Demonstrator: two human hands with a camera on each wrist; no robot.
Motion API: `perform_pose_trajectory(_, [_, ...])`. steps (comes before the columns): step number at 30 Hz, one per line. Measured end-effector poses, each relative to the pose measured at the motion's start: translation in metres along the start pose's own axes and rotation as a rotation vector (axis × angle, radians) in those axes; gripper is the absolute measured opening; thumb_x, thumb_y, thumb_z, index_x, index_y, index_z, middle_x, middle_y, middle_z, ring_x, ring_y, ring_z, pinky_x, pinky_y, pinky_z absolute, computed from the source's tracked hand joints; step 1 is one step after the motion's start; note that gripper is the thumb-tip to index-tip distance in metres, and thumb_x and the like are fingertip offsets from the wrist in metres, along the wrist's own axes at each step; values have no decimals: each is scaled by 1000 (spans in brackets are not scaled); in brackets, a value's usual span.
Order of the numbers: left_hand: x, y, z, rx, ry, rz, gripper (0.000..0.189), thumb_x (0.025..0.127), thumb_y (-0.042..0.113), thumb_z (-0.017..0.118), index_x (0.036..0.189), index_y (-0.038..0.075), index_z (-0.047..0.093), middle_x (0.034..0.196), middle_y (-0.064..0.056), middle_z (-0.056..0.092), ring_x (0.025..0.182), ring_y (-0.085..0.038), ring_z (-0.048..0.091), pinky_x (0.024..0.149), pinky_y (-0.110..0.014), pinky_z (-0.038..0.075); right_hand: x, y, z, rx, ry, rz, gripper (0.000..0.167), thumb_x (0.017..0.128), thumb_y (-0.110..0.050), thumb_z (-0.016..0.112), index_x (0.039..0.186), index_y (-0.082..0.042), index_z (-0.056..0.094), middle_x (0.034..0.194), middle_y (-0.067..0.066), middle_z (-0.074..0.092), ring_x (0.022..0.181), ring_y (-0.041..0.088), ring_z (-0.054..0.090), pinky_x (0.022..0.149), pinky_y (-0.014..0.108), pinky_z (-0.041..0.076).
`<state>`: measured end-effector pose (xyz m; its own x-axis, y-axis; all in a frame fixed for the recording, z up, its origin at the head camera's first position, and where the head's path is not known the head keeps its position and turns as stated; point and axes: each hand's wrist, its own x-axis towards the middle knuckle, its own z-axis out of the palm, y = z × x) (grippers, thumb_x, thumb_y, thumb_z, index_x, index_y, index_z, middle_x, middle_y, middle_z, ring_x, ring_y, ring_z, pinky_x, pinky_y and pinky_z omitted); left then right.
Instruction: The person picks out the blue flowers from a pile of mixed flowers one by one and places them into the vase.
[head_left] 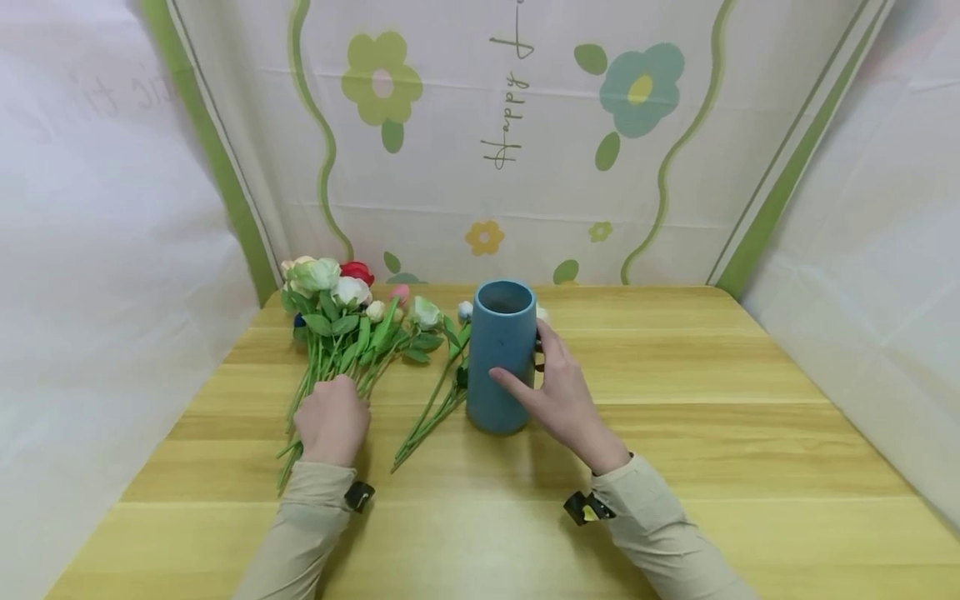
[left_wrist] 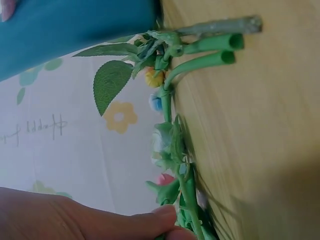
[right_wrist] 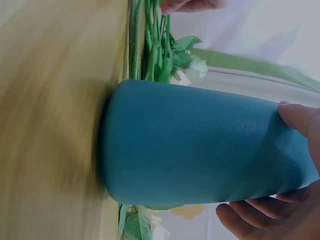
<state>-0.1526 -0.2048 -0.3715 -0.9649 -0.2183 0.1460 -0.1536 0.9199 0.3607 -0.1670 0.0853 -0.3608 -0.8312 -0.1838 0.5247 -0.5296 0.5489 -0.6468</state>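
A tall blue vase [head_left: 498, 367] stands upright on the wooden table. My right hand [head_left: 567, 402] grips its right side, thumb across the front and fingers around the far side; the right wrist view shows thumb and fingers on the blue wall [right_wrist: 200, 145]. To the left lies a bunch of artificial flowers [head_left: 322, 283] with white, cream, red and pink heads. Over their green stems is my left hand [head_left: 332, 421], its fingers curled. In the left wrist view, the thumb [left_wrist: 135, 222] and a finger pinch a green stem; which flower it belongs to is unclear.
More flower stems [head_left: 429, 427] lie between the bunch and the vase, their heads partly hidden behind it. The wooden table [head_left: 712, 433] extends to the right. A white curtain [head_left: 450, 183] with printed flowers hangs at the back edge.
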Motion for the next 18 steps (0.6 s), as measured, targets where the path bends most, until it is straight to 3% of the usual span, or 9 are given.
perform_pose_trajectory(7, [0,1,-1,-41,91,15,35,90,20,72,61,7,58,65,-16,60,52,-30,56,42,-42,40,-1,2,1,16,-8,13,90,87,-46,74,151,-4,29,138,15,47,119,27,52,89,46,50])
perform_pose_trajectory(11, [0,3,1,-80,158,53,33,92,22,71,61,10,64,62,-11,60,48,-26,53,39,-38,37,-1,2,0,48,-2,22,88,86,-44,75,151,-3,30,138,15,47,118,28,53,88,46,50])
perform_pose_trajectory(18, [-1,10,5,-161,260,165,18,92,21,71,80,9,77,65,-8,64,45,-20,49,37,-34,34,0,-1,0,87,8,46,87,86,-42,77,149,-3,32,137,14,48,116,28,53,89,45,50])
